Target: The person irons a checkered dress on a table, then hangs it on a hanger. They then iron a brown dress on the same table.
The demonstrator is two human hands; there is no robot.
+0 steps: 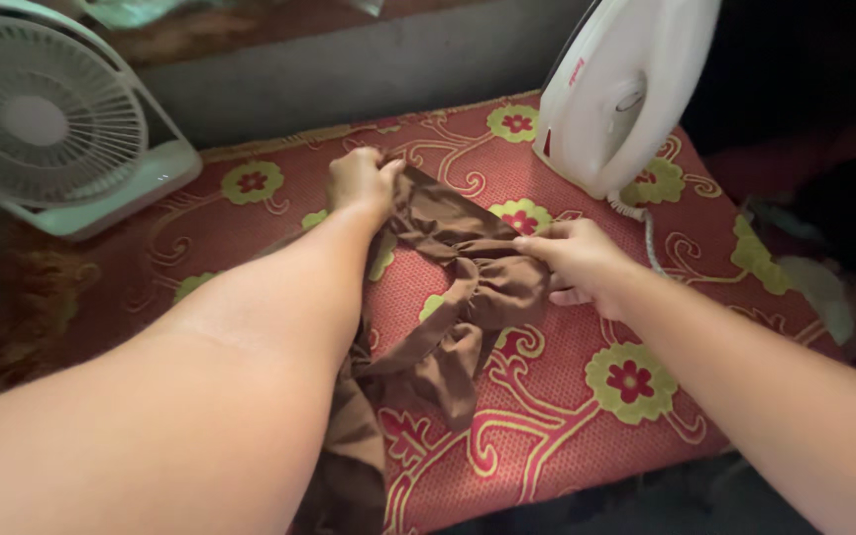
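A crumpled brown garment [448, 297] lies on a red mat with yellow-green flower patterns [567, 426]. My left hand [361, 181] grips the garment's far end near the mat's back edge. My right hand [575, 260] pinches the bunched cloth at its right side, near the middle of the mat. Between the two hands the fabric runs in a twisted band, and the rest of it trails down toward me under my left forearm.
A white clothes iron [618, 89] stands upright at the mat's back right corner, its cord [652, 248] running down beside my right hand. A pale green table fan [47, 119] sits at the left. Dark clothing lies at the far right.
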